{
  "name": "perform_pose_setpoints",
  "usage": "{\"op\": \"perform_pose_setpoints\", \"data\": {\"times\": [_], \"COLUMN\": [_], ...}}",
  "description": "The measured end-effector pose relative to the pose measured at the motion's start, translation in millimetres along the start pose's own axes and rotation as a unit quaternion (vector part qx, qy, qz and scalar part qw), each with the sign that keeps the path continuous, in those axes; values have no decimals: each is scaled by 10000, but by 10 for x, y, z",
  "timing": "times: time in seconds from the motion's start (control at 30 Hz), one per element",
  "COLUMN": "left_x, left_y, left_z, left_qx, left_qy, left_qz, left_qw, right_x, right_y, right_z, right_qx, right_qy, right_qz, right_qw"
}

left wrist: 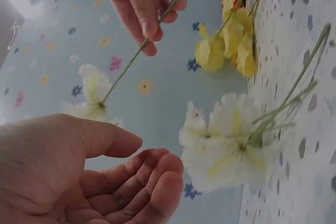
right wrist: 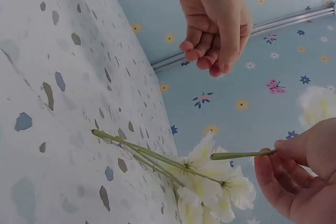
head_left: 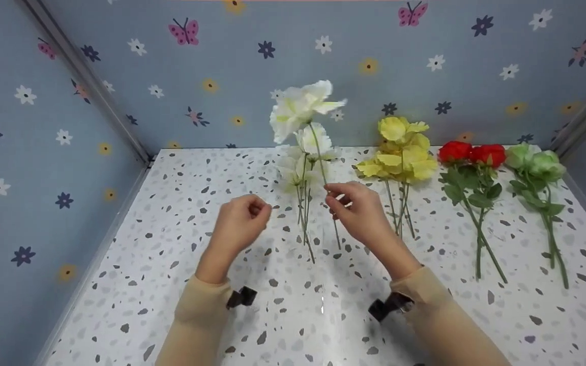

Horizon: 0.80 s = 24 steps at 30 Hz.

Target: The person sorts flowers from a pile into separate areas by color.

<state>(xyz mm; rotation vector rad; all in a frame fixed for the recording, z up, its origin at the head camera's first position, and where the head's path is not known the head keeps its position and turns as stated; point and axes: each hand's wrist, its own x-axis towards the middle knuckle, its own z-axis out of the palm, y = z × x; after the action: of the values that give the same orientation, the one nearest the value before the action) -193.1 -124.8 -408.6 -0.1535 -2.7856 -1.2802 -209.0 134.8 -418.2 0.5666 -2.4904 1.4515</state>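
Observation:
My right hand point(head_left: 356, 208) pinches the green stem of a white artificial flower point(head_left: 300, 109) between thumb and fingers, with the bloom raised above the table. In the right wrist view the stem's cut end point(right wrist: 226, 156) sticks out past the fingertips. My left hand point(head_left: 242, 218) hovers to the left, its fingers loosely curled around nothing. Between and beyond the hands, more white flowers point(head_left: 313, 140) lie on the table, their thin stems pointing toward me. The left wrist view shows the left palm point(left wrist: 47, 161) below the held stem, apart from it.
Right of the white flowers lie yellow flowers point(head_left: 405, 152), then red roses point(head_left: 489, 155) with leafy stems and pale green roses point(head_left: 542, 165). The speckled white table point(head_left: 135, 284) meets a blue patterned wall point(head_left: 293, 30) at the back; another panel point(head_left: 33, 178) stands on the left.

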Motion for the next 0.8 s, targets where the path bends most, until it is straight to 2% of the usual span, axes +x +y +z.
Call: {"op": "perform_pose_setpoints", "data": {"times": [0.17, 0.33, 0.47, 0.57, 0.67, 0.8], "left_x": [48, 63, 72, 98, 123, 127], "left_y": [-333, -600, -658, -656, -643, -627], "left_z": [-397, -606, -628, -580, -534, -502], "left_qx": [412, 627, 586, 521, 481, 545], "left_qy": [407, 732, 649, 474, 348, 334], "left_qz": [-414, -853, -1094, -1194, -1134, -1030], "left_qw": [9975, 9917, 9901, 9903, 9918, 9926], "right_x": [288, 388, 363, 327, 307, 293], "right_y": [31, 138, 256, 324, 337, 301], "right_z": [384, 671, 806, 857, 867, 835], "right_qx": [-1083, -1703, -1820, -1909, -2045, -2031], "right_qy": [-165, -348, -366, -370, -372, -336], "right_qz": [-38, 125, 348, 567, 710, 661], "right_qw": [9940, 9847, 9820, 9793, 9756, 9763]}}
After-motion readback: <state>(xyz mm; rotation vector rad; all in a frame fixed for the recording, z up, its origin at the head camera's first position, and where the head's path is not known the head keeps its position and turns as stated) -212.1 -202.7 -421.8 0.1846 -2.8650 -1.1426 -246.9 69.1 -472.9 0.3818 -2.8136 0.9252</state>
